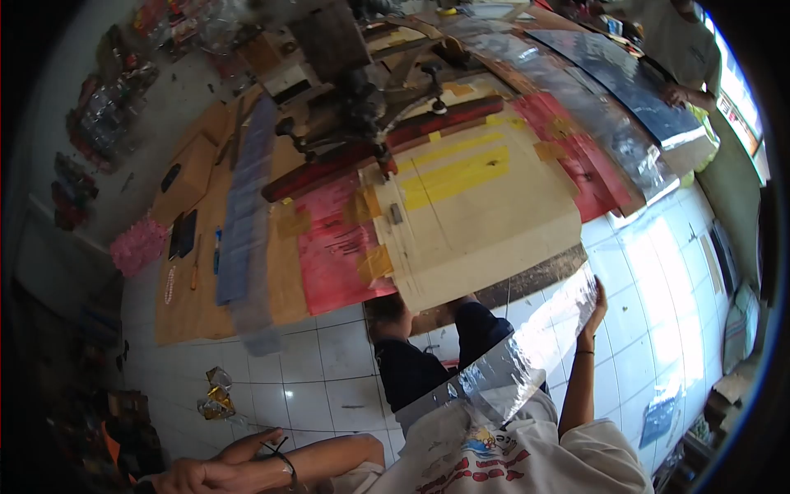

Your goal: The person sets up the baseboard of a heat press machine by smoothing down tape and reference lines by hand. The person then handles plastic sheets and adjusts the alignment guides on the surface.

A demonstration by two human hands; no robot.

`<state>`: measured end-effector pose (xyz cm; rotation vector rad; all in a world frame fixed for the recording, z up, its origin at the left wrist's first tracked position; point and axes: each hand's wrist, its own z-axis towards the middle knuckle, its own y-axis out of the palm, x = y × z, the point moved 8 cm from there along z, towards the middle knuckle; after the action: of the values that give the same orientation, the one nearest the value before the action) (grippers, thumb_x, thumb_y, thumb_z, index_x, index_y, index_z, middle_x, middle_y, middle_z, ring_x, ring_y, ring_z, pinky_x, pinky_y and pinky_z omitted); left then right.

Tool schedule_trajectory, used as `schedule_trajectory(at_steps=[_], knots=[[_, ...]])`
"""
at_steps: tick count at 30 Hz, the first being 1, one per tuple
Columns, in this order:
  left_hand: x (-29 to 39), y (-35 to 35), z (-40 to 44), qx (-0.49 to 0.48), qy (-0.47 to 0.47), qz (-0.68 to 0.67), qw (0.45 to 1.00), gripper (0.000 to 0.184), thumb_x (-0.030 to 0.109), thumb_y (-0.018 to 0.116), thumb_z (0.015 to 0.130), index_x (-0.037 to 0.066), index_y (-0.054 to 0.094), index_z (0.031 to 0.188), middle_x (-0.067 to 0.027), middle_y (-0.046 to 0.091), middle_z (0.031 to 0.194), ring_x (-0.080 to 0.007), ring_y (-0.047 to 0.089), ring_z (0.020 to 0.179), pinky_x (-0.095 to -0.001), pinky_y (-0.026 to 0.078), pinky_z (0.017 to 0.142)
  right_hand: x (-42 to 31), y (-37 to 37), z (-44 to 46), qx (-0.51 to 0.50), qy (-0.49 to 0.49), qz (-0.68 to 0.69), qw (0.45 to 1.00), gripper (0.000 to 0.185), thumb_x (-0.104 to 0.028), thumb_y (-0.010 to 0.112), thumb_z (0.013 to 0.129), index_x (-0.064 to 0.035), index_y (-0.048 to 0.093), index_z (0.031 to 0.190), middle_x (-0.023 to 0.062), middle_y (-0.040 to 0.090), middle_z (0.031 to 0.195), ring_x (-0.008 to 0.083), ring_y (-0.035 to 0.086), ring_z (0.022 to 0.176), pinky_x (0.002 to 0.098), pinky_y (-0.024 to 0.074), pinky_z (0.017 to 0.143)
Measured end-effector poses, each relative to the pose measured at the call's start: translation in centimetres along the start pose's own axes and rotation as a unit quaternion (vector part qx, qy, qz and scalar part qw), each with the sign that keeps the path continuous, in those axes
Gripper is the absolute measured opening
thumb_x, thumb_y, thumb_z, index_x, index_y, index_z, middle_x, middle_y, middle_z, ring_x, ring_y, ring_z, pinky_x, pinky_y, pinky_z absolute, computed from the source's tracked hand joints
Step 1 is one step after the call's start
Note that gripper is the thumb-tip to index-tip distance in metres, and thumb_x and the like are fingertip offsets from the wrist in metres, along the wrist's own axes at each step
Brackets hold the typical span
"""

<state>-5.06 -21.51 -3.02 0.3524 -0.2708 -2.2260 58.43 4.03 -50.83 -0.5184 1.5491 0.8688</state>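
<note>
My right hand (597, 306), with a dark band at the wrist, grips the upper corner of a clear, shiny plastic sheet (535, 329). The sheet slants down across my lap and shirt front. At the lower left, my left hand (193, 475) is bent away to the side with its fingers curled; what is in them, if anything, is hidden. Close above that forearm lies another hand (251, 445), whose owner I cannot make out. In front of me lies a cream board (494, 226) with yellow tape and red side strips, under a long red bar (329, 165) with black knobs.
On the brown table cover (193, 317) at the left lie a bluish plastic strip (247, 206), a phone (188, 233) and pens. A person (683, 49) stands at the far right by a dark panel (617, 78). A crumpled gold wrapper (217, 395) lies on the tiled floor (321, 354).
</note>
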Motion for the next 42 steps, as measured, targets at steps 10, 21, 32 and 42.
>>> schedule_trajectory(at_steps=[10,21,32,42], knots=[[-13.5,-10.5,-14.7,-0.143,-0.634,0.209,0.731,0.019,0.013,0.072,0.087,0.003,0.064,0.074,-0.0036,0.054,0.054,-0.0151,0.050,0.044,-0.0302,0.037,0.044,-25.5,3.3,-8.1,0.090,-0.453,-0.316,0.829,0.013,0.008,0.071,0.080,-0.0053,0.071,0.079,0.0123,0.073,0.107,0.0332,0.062,0.114,0.0394,0.0577,0.088],[-32.4,-1.9,-23.9,-0.017,-0.663,0.278,0.695,0.019,0.014,0.070,0.094,-0.002,0.068,0.104,-0.0040,0.067,0.082,-0.0040,0.058,0.066,-0.0189,0.045,0.061,-28.2,21.1,-12.3,-0.240,-0.347,-0.002,0.907,0.011,-0.015,0.078,0.082,-0.0174,0.075,0.072,0.0231,0.065,0.126,0.0365,0.069,0.099,0.0420,0.0562,0.083],[-28.6,-6.4,-19.3,0.071,-0.534,0.463,0.704,0.010,0.008,0.065,0.097,-0.001,0.066,0.096,-0.0001,0.065,0.077,-0.0049,0.061,0.063,-0.0188,0.045,0.056,-22.1,26.4,-16.1,-0.535,0.106,-0.027,0.838,0.045,-0.007,0.058,0.100,0.0031,0.043,0.141,0.0154,0.074,0.100,0.0206,0.072,0.091,0.0317,0.0571,0.085],[-24.1,-5.5,-21.4,-0.175,-0.506,0.424,0.731,0.021,0.020,0.084,0.079,0.007,0.072,0.092,-0.0024,0.067,0.067,-0.0130,0.055,0.050,-0.0258,0.041,0.049,-23.9,27.7,-11.8,-0.373,0.056,-0.059,0.924,0.038,-0.004,0.051,0.102,-0.0005,0.044,0.140,0.0133,0.068,0.094,0.0126,0.065,0.056,0.0232,0.0533,0.042]])
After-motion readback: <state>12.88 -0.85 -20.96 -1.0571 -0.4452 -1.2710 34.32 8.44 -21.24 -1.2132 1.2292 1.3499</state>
